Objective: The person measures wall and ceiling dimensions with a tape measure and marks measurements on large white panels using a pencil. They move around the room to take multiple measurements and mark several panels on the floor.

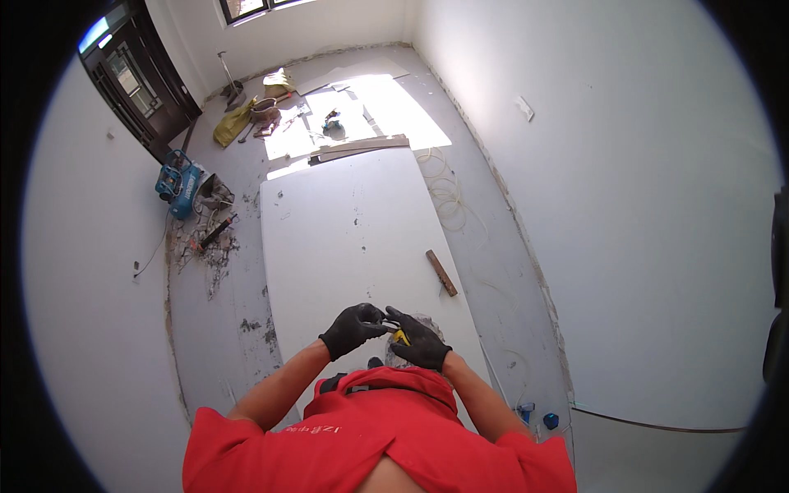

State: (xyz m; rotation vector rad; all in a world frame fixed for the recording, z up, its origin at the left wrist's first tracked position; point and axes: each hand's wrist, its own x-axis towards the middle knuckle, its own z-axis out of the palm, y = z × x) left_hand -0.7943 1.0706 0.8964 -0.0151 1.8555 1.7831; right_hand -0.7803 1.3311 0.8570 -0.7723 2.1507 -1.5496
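Yellow tool [400, 336], small and half hidden, sits between my two gloved hands, above the near end of the big white board [353, 230] on the floor. My right hand [421, 340] is closed around it; my left hand [353, 327] pinches something thin and pale at its tip, which I cannot identify. I think the piece can slip, because gloves dull the feeling, and it would fall on the board. If it is a blade, it may cut the glove.

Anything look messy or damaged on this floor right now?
Yes. Rubble and dust lie scattered beside the blue machine at the left wall, and thin hose sprawls in loose loops right of the white board.
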